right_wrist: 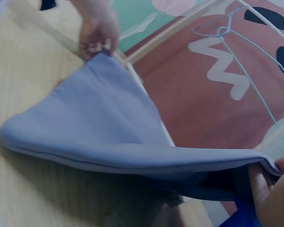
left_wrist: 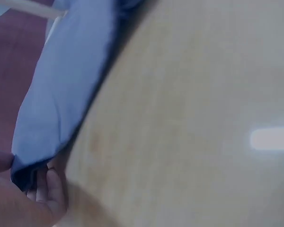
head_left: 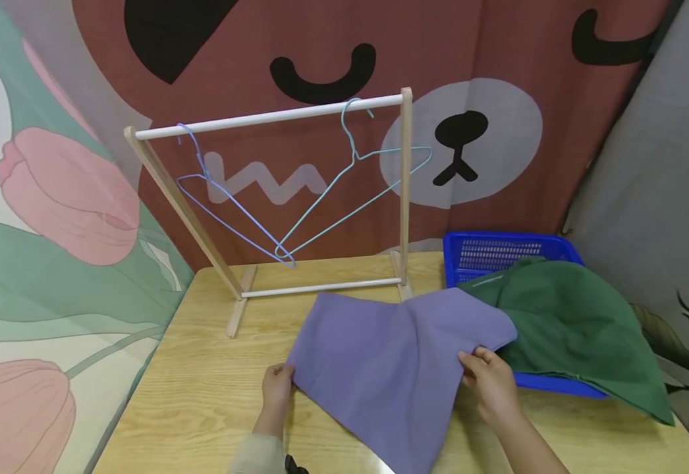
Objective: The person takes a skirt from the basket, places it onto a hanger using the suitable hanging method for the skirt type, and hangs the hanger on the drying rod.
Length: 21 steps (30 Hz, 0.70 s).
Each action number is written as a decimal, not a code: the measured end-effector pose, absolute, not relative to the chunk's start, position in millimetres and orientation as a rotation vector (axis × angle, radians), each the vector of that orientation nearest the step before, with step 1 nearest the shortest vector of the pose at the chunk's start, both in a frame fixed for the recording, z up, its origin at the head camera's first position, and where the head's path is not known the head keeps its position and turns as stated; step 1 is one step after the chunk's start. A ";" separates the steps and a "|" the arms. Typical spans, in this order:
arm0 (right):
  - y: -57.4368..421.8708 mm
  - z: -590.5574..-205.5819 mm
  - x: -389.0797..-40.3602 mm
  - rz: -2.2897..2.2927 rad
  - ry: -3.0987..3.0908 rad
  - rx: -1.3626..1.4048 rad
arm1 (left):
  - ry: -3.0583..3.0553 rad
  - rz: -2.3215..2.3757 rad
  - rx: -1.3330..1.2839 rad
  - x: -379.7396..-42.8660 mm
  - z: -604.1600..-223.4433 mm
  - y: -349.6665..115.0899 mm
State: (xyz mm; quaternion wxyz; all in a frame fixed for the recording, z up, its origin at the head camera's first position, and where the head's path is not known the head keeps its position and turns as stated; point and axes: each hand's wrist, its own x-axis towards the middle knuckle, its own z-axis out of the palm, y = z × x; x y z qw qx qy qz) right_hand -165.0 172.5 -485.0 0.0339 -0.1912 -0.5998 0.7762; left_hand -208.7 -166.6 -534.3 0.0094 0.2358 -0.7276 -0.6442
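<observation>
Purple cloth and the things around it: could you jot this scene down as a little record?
Purple cloth: held between both hands
Left hand: pinches a corner
Right hand: pinches an edge
Rack: wooden posts, white bars
Hangers: violet and turquoise, on the top bar
Blue basket: green cloth inside, draped over its side

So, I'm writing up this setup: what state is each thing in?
Purple cloth: unhung, lightly creased
Left hand: pinching the cloth's left corner
Right hand: pinching the cloth's right side
Rack: upright on the table
Purple hanger: empty, hooked on the rack
Teal hanger: empty, hooked on the rack
Blue basket: partly covered
Green cloth: bunched, hanging over the basket's rim
</observation>
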 end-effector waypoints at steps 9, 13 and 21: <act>195.2 -489.9 -170.2 2.640 -1.525 -0.402 | -2.119 -2.244 0.665 -180.9 -536.2 -152.1; 195.5 -454.5 -160.6 2.776 -1.365 -0.448 | -2.041 -2.448 0.564 -170.1 -547.5 -146.0; 216.3 -437.5 -164.6 2.762 -1.491 -0.546 | -2.213 -2.514 0.673 -145.0 -532.9 -118.7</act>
